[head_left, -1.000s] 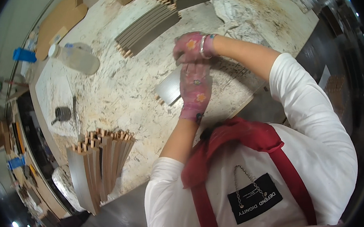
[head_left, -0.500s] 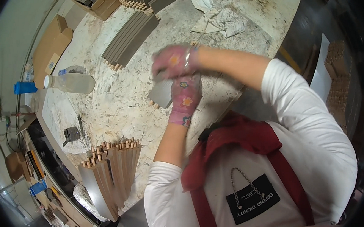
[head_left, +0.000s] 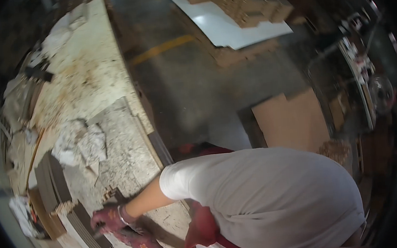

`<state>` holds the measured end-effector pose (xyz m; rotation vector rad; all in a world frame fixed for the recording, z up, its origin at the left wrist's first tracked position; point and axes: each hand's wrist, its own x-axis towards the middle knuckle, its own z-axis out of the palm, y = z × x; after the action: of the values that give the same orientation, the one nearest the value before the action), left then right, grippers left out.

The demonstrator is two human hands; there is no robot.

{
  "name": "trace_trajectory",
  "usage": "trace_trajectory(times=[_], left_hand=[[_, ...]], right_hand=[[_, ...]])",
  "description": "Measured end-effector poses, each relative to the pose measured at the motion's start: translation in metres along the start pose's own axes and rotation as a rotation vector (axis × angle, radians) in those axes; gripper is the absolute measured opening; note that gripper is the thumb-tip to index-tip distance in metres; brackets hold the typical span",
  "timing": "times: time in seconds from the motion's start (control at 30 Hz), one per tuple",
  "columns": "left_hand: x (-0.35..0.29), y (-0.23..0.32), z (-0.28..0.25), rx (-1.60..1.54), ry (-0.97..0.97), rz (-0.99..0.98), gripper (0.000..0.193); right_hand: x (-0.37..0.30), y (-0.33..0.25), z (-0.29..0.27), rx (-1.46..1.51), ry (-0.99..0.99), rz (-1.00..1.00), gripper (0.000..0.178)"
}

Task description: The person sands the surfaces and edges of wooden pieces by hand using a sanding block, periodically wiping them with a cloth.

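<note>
My right hand (head_left: 108,220), in a pink flowered glove with a bracelet at the wrist, is over the worktable beside a stack of grey-brown strips (head_left: 89,230). Its fingers are curled around something grey that I cannot make out. Just nearer and to the right is my left hand (head_left: 140,241), gloved alike; shadow and blur hide its fingers. A second bundle of strips (head_left: 52,181) lies farther off, with light wooden dowels (head_left: 64,208) at its near end. Beyond my right wrist sits a small dark piece with wooden pegs (head_left: 112,194).
A crumpled white cloth (head_left: 80,144) lies on the stained worktable (head_left: 79,82). Past the table's right edge, brown stacked boards (head_left: 244,2) rest on a white sheet (head_left: 223,27). A cardboard sheet (head_left: 292,120) and a yellow line (head_left: 161,49) show on the floor.
The view has swung to the right, bringing the floor and stacked boards in. Both hands now appear at the lower left, still close together. The grey board under my left hand no longer shows clearly.
</note>
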<state>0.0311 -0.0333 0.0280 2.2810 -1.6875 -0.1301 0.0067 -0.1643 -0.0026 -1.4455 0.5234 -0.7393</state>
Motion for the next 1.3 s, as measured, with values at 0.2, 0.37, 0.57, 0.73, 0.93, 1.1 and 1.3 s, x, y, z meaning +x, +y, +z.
trace_trajectory(times=[0.2,0.37,0.57,0.73,0.93,1.1,1.3], left_hand=[[-0.041,-0.027,0.010,-0.103,0.013,0.056,0.081],[-0.102,-0.072,-0.021,0.721,0.002,0.386,0.046],[-0.050,-0.069,-0.017,0.616,0.134,0.313,0.107],[-0.044,-0.029,0.008,0.101,-0.011,-0.069,0.119],[-0.043,-0.025,0.007,0.127,-0.031,-0.117,0.102],[-0.040,-0.017,0.002,0.251,-0.149,-0.197,0.078],[-0.040,0.007,-0.017,0.110,-0.164,-0.265,0.123]], right_hand=[[0.005,0.011,-0.001,0.069,0.039,-0.118,0.036],[0.016,0.023,0.012,0.010,0.031,-0.153,0.033],[0.018,0.027,0.012,-0.065,0.029,-0.254,0.033],[0.013,0.020,0.005,-0.159,0.018,-0.168,0.039],[0.024,0.045,0.061,0.153,0.083,-0.073,0.033],[0.026,0.051,0.080,0.205,-0.114,-0.076,0.033],[0.069,0.026,-0.002,-0.187,0.421,-0.112,0.036]])
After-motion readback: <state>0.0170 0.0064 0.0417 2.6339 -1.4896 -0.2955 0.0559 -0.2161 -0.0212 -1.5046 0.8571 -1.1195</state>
